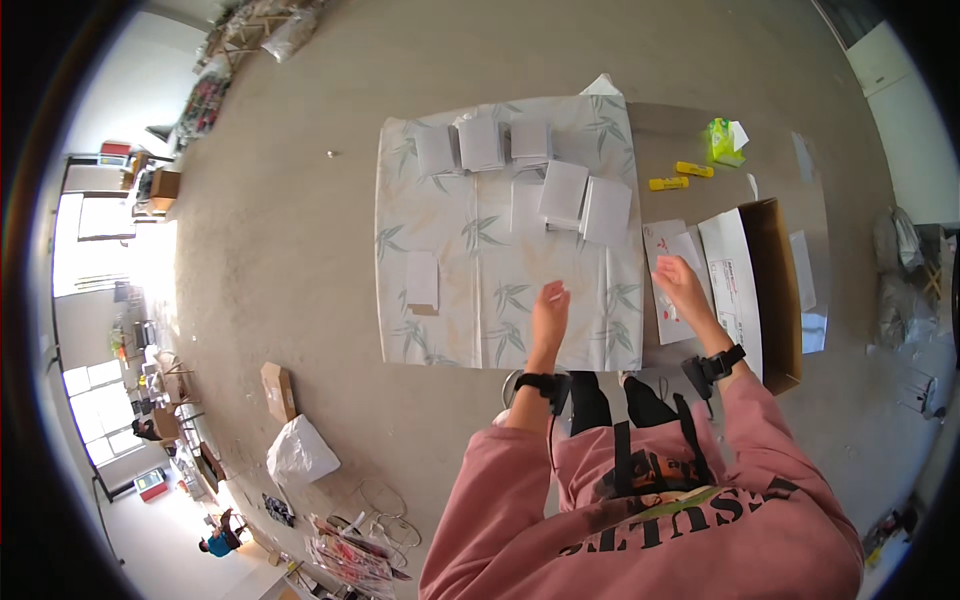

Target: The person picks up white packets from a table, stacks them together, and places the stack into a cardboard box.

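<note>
Concrete flooring is being covered at the frame's centre by a leaf-patterned sheet [470, 240], with a lone white packet [422, 281] lying at its left and white packets [540, 170] being gathered along its upper edge. Near the sheet's lower edge, the left hand [549, 312] is being held with fingers loosely curled, pinching a small white scrap [556, 295]. Further right, the right hand [683, 285] is being pressed open-fingered onto a white printed sheet [668, 280] beside an open cardboard box [780, 290].

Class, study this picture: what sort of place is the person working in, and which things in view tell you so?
Probably a workshop or packing room. A table under a leaf-patterned cloth holds stacks of white envelopes, an open cardboard box stands beside it, and bags and boxes lie on the bare concrete floor.
</note>
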A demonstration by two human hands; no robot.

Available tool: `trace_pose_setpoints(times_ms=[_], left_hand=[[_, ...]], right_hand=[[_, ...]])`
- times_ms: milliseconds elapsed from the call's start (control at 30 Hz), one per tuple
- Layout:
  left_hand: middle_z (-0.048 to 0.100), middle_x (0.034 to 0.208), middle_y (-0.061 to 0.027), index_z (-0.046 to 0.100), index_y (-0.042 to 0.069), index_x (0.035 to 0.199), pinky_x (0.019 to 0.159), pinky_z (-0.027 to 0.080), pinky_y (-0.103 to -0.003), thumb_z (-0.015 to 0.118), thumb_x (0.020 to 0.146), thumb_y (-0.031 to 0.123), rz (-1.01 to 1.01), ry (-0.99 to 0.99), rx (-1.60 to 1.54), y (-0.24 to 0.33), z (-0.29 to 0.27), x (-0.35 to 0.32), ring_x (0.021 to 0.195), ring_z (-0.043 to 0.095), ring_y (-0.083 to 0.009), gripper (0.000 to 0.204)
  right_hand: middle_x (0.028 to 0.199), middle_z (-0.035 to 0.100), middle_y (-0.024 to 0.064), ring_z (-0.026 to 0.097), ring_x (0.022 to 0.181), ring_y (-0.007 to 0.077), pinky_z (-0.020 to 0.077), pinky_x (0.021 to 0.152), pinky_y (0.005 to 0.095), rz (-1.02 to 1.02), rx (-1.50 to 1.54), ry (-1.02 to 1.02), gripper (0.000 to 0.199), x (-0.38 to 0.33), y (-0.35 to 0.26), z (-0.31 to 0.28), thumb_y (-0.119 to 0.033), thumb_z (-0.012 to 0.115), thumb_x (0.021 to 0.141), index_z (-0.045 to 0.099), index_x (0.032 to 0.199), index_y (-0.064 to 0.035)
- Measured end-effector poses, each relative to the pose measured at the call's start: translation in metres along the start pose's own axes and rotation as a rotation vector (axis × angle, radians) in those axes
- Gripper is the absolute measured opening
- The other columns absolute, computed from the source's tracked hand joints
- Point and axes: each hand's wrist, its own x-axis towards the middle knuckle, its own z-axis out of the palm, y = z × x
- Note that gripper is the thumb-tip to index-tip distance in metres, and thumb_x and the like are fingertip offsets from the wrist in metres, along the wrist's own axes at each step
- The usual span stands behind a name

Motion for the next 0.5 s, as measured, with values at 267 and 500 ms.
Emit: trace_pose_setpoints(times_ms=[267, 500], left_hand=[[0.051, 0.119, -0.0162, 0.046, 0.002, 0.121, 0.084, 0.044, -0.034, 0.060, 0.083, 0.014, -0.025, -0.073, -0.066, 0.020, 0.049, 0.075, 0.108, 0.051, -0.0241, 0.042], [0.050, 0.116, -0.0114, 0.045, 0.007, 0.122, 0.082, 0.043, -0.035, 0.059, 0.083, 0.014, -0.043, -0.089, -0.174, 0.018, 0.066, 0.091, 0.104, 0.051, -0.0239, 0.042]], right_hand=[[0.110, 0.055, 0.0132, 0.049, 0.108, 0.0186, 0.0378, 0.091, 0.0293, 0.257, 0.215, 0.316, 0.054, 0.121, 0.024, 0.049, -0.034, 0.067, 0.078, 0.048, 0.113, 0.0031], [0.100, 0.054, 0.0030, 0.049, 0.092, 0.0113, 0.0374, 0.082, 0.0253, 0.391, 0.229, 0.291, 0.048, 0.160, 0.016, 0.068, -0.039, 0.066, 0.079, 0.052, 0.106, -0.0022]])
